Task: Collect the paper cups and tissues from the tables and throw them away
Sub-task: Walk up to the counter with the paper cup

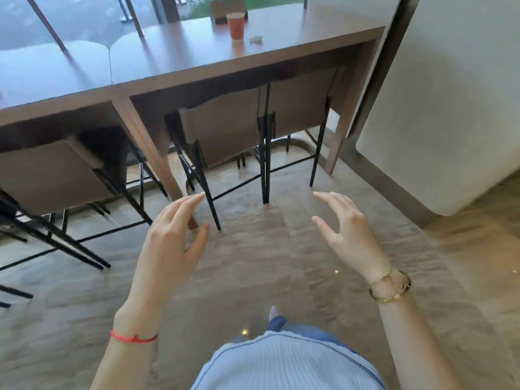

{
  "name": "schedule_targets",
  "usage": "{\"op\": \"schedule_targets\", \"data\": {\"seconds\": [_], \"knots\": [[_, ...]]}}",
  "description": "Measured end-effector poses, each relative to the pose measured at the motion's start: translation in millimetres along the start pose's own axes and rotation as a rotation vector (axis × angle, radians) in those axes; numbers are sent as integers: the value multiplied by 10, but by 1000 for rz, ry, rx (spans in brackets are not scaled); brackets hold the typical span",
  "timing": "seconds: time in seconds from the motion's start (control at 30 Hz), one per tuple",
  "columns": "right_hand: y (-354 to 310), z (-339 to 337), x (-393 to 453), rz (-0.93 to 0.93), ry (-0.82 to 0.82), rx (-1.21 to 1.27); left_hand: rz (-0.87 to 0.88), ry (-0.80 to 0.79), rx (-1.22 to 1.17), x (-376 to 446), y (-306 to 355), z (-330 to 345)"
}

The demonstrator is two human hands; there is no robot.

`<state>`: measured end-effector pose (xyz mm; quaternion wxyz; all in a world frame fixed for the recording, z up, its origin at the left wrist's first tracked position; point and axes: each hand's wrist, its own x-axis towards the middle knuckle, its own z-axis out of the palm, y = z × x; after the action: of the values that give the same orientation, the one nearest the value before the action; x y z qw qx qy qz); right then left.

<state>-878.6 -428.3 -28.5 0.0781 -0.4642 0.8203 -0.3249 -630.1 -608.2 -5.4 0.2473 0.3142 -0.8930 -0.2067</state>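
Observation:
An orange paper cup [235, 25] stands upright on the far right part of a long brown table [174, 63], by the window. A small crumpled tissue [256, 39] lies just right of the cup. My left hand [174, 235] and my right hand [346, 232] hover over the floor, well short of the table. Both hands are empty with fingers spread, palms turned toward each other.
Several brown stools with thin black legs [222, 128] are tucked under the table. A white wall [450, 102] closes the right side. A brown box [222, 8] stands behind the cup. Marbled floor [253, 263] lies between me and the table.

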Motion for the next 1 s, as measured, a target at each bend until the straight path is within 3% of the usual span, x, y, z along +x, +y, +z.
{"op": "schedule_targets", "data": {"seconds": [0.53,0.67,1.0], "knots": [[669,179,3231,-100,3,-6,-47,80,29,2894,-654,752],[676,204,4464,-101,3,13,-56,107,38,4114,-879,843],[639,144,6179,-182,84,51,-4,156,22,5760,-1300,877]]}}
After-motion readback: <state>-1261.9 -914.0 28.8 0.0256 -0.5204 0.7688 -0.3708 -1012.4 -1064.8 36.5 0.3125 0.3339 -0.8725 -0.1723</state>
